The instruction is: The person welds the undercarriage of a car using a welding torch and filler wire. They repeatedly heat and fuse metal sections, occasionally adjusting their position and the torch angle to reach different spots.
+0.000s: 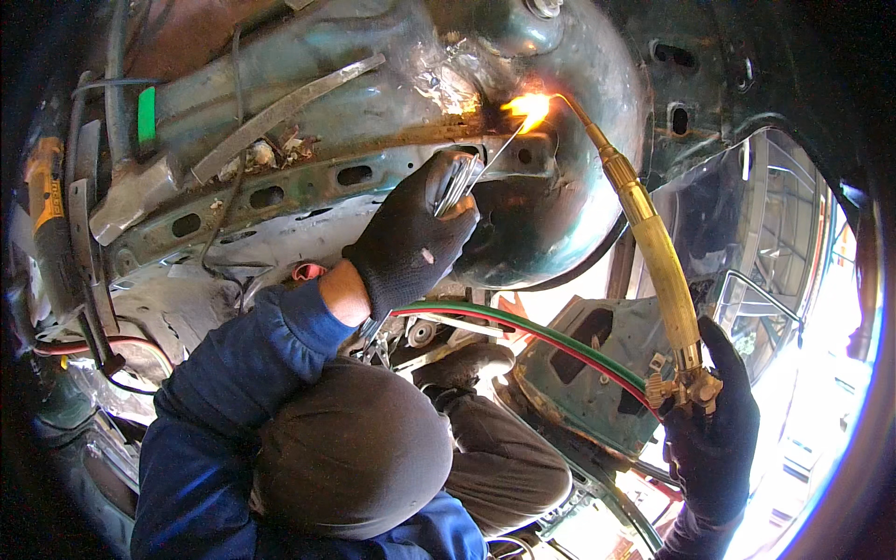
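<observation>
My left hand, in a black knit glove, is closed around a bundle of thin bent metal welding rods. One rod runs up from the fingers into the bright flame. At the right, my right hand, also gloved in black, grips the valve end of a brass gas torch. Its long curved tip points up and left, with the flame at its end. The flame licks a rusty seam of a dark green metal body panel, beside a rail with oval holes.
Joined red and green hoses run left from the torch's base. A yellow-and-black power tool hangs at far left, near a flat metal bar. Low in view are a rounded dark cloth-covered shape and a dark shoe.
</observation>
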Action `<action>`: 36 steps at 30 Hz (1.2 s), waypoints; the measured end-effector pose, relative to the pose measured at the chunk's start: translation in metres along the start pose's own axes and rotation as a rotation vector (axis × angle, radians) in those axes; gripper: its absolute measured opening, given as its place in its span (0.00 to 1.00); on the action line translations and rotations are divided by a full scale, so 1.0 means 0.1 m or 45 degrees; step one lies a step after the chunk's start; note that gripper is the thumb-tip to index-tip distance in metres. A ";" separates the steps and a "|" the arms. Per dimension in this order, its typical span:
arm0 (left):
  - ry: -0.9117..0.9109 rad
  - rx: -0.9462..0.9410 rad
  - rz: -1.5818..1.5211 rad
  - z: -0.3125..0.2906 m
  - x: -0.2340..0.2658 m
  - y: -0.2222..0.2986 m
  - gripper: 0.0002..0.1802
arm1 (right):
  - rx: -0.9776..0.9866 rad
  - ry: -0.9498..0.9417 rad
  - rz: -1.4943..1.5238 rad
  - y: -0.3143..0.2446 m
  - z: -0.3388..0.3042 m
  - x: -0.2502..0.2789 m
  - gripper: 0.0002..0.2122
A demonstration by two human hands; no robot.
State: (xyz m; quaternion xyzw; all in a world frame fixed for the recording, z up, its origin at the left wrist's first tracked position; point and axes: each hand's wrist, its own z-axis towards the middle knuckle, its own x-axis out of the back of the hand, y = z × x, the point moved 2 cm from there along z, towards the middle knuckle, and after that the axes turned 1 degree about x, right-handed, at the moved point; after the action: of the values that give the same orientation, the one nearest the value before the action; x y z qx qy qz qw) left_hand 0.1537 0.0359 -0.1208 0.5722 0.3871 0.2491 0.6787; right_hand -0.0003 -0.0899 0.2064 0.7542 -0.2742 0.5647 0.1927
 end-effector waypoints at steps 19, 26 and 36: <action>0.040 -0.026 0.071 0.00 -0.01 0.00 0.25 | -0.236 0.030 0.208 -0.24 0.06 -0.07 0.39; 0.060 -0.073 0.092 0.00 -0.02 -0.05 0.25 | -0.371 0.007 0.244 -0.31 0.06 -0.07 0.40; 0.101 -0.051 0.172 0.00 -0.04 -0.01 0.24 | -0.361 -0.038 0.269 -0.28 0.06 -0.04 0.38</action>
State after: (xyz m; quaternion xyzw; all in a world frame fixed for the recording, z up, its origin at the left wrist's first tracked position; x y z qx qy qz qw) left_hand 0.1516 0.0327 -0.1210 0.5730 0.3691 0.3245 0.6559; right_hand 0.0211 -0.0708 0.2016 0.6948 -0.4316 0.5262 0.2325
